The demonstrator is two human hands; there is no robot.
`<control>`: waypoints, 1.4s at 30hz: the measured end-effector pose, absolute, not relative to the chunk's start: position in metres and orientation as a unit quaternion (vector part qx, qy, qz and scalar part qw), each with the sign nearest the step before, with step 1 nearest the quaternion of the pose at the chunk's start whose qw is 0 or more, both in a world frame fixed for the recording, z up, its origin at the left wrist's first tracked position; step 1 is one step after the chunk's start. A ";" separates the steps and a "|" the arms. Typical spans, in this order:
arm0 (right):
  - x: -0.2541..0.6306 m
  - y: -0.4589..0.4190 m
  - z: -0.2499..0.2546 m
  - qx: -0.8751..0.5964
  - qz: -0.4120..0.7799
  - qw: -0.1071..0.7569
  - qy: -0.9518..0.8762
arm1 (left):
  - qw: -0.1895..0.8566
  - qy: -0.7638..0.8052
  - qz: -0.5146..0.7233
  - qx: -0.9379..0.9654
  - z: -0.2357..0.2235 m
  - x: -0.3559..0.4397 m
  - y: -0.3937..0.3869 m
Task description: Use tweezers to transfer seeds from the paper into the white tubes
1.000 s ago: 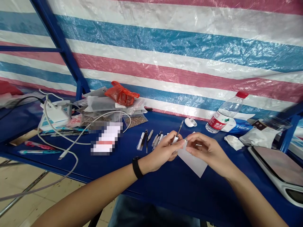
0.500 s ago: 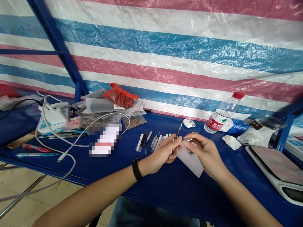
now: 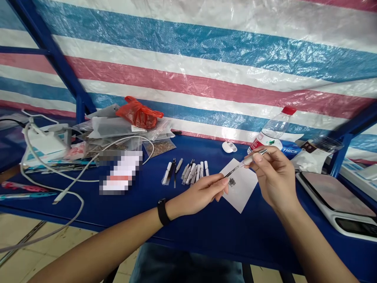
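Observation:
My left hand [image 3: 203,194] pinches a thin dark pen refill [image 3: 231,171], which points up and right over the paper. My right hand [image 3: 272,177] grips a grey pen barrel [image 3: 249,159] with a silver cone tip at its far end. The refill's end is at the barrel's near opening; whether it is inside I cannot tell. Under both hands lies a white sheet of paper [image 3: 240,200] carrying a small pile of tiny metallic pieces [image 3: 232,182], perhaps springs. Left of it, several white and grey pen parts [image 3: 190,173] lie beside dark refills [image 3: 174,173].
A white earbud case [image 3: 229,147] and a red-capped bottle [image 3: 272,127] stand at the back. On the right is a digital scale [image 3: 335,196]. White cables [image 3: 81,208], plastic bags [image 3: 113,127], a red bag [image 3: 138,113] and a blurred item [image 3: 122,173] occupy the left.
My hands have moved apart. The right one has shifted right and up with the barrel, and the refill now points toward it. The view has turned slightly right, uncovering the metallic pile.

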State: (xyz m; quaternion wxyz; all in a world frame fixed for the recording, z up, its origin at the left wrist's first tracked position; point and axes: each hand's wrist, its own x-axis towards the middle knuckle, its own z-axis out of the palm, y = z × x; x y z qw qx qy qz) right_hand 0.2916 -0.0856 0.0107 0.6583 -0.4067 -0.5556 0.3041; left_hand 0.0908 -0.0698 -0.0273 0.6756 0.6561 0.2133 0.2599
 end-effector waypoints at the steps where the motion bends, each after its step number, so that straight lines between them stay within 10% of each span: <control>1: 0.293 -0.085 0.009 -0.412 0.295 0.649 -0.568 | 0.674 0.214 0.258 0.659 -0.028 0.091 -0.069; 13: 0.283 -0.090 0.005 -0.436 0.365 0.477 -0.670 | 0.557 0.260 0.281 0.737 -0.029 0.092 -0.070; 34: 0.266 -0.094 -0.007 -0.522 0.144 0.488 -0.685 | 0.282 0.330 0.256 0.864 -0.031 0.091 -0.067; 42: 0.276 -0.087 -0.001 -0.472 0.261 0.480 -0.692 | 0.273 0.361 0.264 0.852 -0.031 0.088 -0.063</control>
